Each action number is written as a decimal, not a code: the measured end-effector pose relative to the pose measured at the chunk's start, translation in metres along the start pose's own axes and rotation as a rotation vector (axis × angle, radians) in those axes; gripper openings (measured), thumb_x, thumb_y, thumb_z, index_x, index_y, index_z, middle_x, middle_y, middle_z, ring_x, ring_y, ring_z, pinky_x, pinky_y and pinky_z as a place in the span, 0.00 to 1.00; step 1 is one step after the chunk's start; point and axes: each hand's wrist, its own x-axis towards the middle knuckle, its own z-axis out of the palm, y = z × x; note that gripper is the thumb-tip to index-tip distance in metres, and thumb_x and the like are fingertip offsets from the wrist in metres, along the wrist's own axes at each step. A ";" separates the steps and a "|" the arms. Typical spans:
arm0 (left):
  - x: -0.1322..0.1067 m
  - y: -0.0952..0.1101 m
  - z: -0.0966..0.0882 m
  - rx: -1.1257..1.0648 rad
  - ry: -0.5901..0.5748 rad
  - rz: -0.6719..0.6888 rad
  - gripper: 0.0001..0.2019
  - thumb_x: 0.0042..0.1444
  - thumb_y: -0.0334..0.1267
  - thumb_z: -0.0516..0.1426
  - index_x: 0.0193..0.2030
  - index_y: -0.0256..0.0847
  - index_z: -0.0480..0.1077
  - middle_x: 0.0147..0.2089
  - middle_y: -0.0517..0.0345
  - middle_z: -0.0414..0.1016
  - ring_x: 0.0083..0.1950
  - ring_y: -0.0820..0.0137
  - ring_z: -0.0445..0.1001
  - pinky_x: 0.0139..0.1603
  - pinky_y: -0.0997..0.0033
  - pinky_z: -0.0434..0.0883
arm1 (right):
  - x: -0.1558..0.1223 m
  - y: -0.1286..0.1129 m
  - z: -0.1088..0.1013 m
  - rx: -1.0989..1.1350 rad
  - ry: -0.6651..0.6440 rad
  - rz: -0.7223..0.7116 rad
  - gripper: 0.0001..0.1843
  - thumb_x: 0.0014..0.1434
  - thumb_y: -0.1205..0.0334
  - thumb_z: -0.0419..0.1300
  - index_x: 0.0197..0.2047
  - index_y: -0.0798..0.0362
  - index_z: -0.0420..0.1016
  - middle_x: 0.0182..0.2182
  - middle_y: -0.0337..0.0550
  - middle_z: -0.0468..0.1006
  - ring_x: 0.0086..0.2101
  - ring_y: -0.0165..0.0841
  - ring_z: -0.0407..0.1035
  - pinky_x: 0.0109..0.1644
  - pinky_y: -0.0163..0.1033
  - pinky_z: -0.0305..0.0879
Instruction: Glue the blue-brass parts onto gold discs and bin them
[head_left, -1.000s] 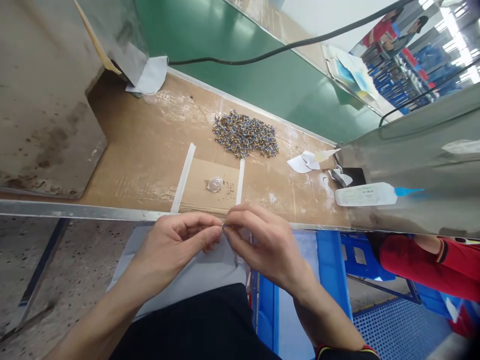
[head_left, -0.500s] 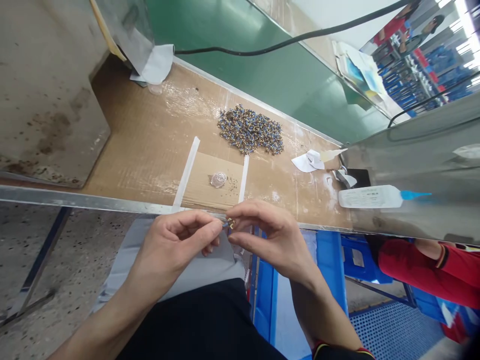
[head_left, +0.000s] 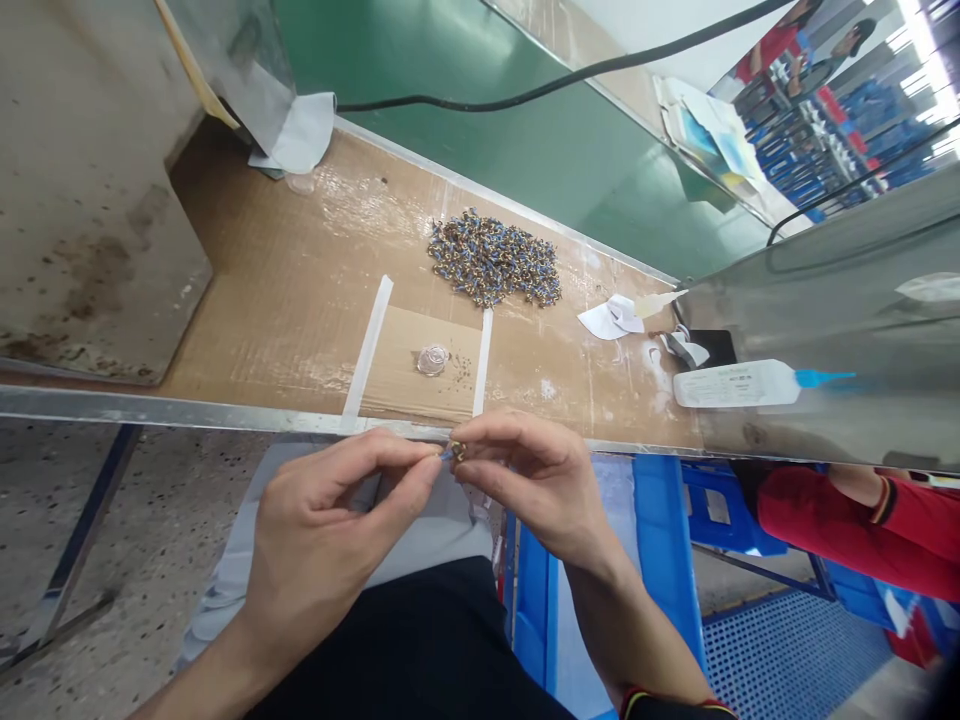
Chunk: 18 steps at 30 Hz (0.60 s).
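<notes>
My left hand (head_left: pixel 330 535) and my right hand (head_left: pixel 529 480) meet just below the metal front edge of the bench. Both pinch one tiny blue and brass part (head_left: pixel 453 453) between thumb and fingertips. A pile of several like parts (head_left: pixel 495 258) lies further back on the cardboard-covered bench (head_left: pixel 300 280). Between two white tape strips, a small clear round cap (head_left: pixel 432 360) sits on a cardboard patch with a few loose specks beside it.
A white glue bottle with a blue tip (head_left: pixel 739 384) lies at the right, near torn white paper (head_left: pixel 611 318). A green conveyor belt (head_left: pixel 540 120) with a black cable runs behind. Another person's red sleeve (head_left: pixel 847 525) is at lower right, above blue crates (head_left: pixel 660 530).
My hands stay pinched together at the bench edge. The left fingers have shifted and the tiny part now shows more clearly between the fingertips.
</notes>
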 end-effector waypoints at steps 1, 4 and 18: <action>-0.001 0.000 0.000 0.031 0.011 0.041 0.07 0.72 0.35 0.70 0.46 0.55 0.88 0.42 0.71 0.91 0.38 0.73 0.86 0.41 0.75 0.79 | 0.000 0.000 0.000 -0.017 0.000 -0.009 0.14 0.70 0.65 0.80 0.56 0.42 0.92 0.43 0.39 0.91 0.42 0.35 0.87 0.47 0.39 0.85; -0.002 0.000 0.001 0.104 0.049 0.172 0.07 0.74 0.34 0.69 0.49 0.55 0.86 0.44 0.72 0.91 0.38 0.74 0.87 0.42 0.74 0.81 | 0.001 -0.002 -0.001 -0.069 -0.004 -0.048 0.13 0.71 0.65 0.78 0.56 0.42 0.93 0.45 0.40 0.91 0.43 0.35 0.86 0.47 0.39 0.83; 0.000 -0.006 -0.003 0.250 0.153 0.201 0.03 0.74 0.40 0.69 0.48 0.55 0.87 0.44 0.69 0.93 0.38 0.70 0.89 0.43 0.72 0.84 | 0.031 0.012 -0.032 -0.095 0.177 -0.070 0.09 0.74 0.57 0.76 0.56 0.43 0.91 0.47 0.40 0.93 0.46 0.37 0.88 0.55 0.44 0.86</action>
